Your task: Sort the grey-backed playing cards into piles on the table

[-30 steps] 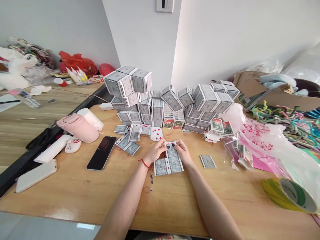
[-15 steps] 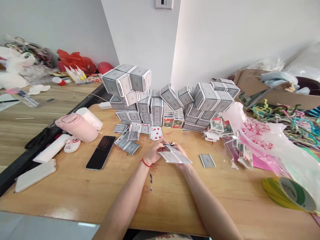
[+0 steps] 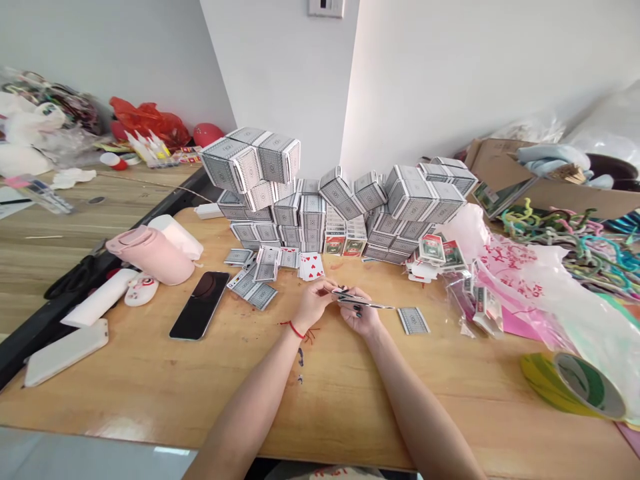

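Note:
Both my hands meet over the middle of the wooden table (image 3: 165, 387). My left hand (image 3: 313, 305), with a red string at the wrist, pinches the left end of a few grey-backed playing cards (image 3: 367, 303). My right hand (image 3: 364, 317) grips the same cards from below. The cards are seen almost edge-on, lifted off the table. A single face-down card (image 3: 413, 321) lies just right of my hands. Loose cards (image 3: 261, 279), one showing red hearts (image 3: 311, 267), lie beyond my hands.
A wall of cubes built from cards (image 3: 320, 200) stands at the back. A black phone (image 3: 199, 305), a pink roll (image 3: 149, 255) and white blocks lie left. Plastic bags with card packs (image 3: 505, 280) and a green tape roll (image 3: 585, 387) lie right.
The cards lay flat on the table between my hands a second ago. They are now raised and tipped edge-on, held in both hands.

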Motion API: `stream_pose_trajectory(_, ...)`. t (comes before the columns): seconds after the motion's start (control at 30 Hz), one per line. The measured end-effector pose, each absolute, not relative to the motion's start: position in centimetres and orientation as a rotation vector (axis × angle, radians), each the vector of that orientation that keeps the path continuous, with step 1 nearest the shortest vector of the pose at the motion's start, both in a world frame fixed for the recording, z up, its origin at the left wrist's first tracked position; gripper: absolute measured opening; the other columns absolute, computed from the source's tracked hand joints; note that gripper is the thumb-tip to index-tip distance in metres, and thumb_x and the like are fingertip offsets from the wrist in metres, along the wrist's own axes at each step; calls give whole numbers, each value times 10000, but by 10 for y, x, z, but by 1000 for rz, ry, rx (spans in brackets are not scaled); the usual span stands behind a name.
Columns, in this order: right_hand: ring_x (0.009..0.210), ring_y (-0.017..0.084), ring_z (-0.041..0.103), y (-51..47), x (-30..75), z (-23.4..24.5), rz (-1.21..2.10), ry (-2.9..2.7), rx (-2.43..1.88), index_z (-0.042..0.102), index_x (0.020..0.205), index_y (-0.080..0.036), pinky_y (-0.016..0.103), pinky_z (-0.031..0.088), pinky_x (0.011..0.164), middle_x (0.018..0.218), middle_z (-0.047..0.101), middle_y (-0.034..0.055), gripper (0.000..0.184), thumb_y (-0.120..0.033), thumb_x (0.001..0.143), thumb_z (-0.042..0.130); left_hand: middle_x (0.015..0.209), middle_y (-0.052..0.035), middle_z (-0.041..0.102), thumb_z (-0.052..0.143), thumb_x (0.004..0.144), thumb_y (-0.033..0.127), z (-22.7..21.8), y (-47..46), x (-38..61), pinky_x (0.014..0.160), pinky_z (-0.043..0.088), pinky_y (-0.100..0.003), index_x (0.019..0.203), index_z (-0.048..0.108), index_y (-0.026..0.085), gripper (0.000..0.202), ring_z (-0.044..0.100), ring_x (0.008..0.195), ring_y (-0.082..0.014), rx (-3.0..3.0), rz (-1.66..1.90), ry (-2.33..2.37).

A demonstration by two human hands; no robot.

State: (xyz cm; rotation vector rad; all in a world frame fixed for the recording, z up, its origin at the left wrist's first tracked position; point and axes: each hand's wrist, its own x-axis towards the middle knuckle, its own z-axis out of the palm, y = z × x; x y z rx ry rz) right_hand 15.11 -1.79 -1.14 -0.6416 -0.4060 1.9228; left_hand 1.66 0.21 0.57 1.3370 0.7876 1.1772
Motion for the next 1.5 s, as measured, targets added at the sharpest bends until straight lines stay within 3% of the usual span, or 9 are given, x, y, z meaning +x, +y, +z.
stream_pose_trajectory(0.13, 384, 66, 405, -18, 151, -9, 1843, -475, -737, 549, 692, -178, 163, 342, 309, 560, 536, -15, 68, -236, 684, 515, 716, -18, 588, 654, 619, 250, 6, 4, 13, 720, 399, -276, 609, 593, 150, 117, 535, 726, -140, 1268, 1193, 897)
stream_pose_trajectory(0.27, 610, 130, 587, -20, 149, -3, 1813, -567, -795, 586, 734, -158, 230, 495, 516, 723, 626, 39, 86, -162, 660, 542, 618, 15, 566, 645, 617, 256, 5, 10, 8, 655, 376, -248, 613, 580, 149, 126, 503, 645, -120, 1161, 1243, 1024)
stream_pose_trajectory(0.4, 757, 178, 627, -25, 145, 0, 1788, -709, -799, 608, 813, -151, 325, 512, 686, 829, 647, 51, 165, -156, 649, 631, 584, 22, 551, 648, 613, 275, 5, 12, 7, 590, 358, -232, 596, 560, 143, 160, 481, 593, -108, 1132, 1189, 1061)
stream_pose_trajectory(0.57, 638, 171, 640, -24, 142, -5, 1686, -751, -878, 632, 794, -116, 342, 515, 669, 739, 666, 73, 221, -257, 634, 691, 593, 22, 540, 665, 600, 282, 8, 10, 9, 581, 356, -224, 605, 550, 135, 187, 469, 584, -98, 1147, 1082, 954)
stream_pose_trajectory(0.87, 493, 170, 604, -24, 136, -11, 1420, -894, -1072, 629, 683, -148, 318, 524, 533, 551, 638, 26, 208, -330, 604, 691, 620, 16, 545, 672, 599, 279, 7, 8, 9, 620, 370, -228, 617, 533, 136, 200, 484, 614, -100, 1089, 1067, 898)
stream_pose_trajectory(1.5, 430, 154, 553, -28, 135, -7, 1376, -1036, -1077, 600, 578, -175, 311, 480, 489, 506, 608, 13, 191, -347, 621, 671, 518, 54, 454, 685, 539, 236, 11, 6, 8, 541, 329, -212, 530, 431, 150, 268, 409, 530, -80, 1100, 1095, 912)
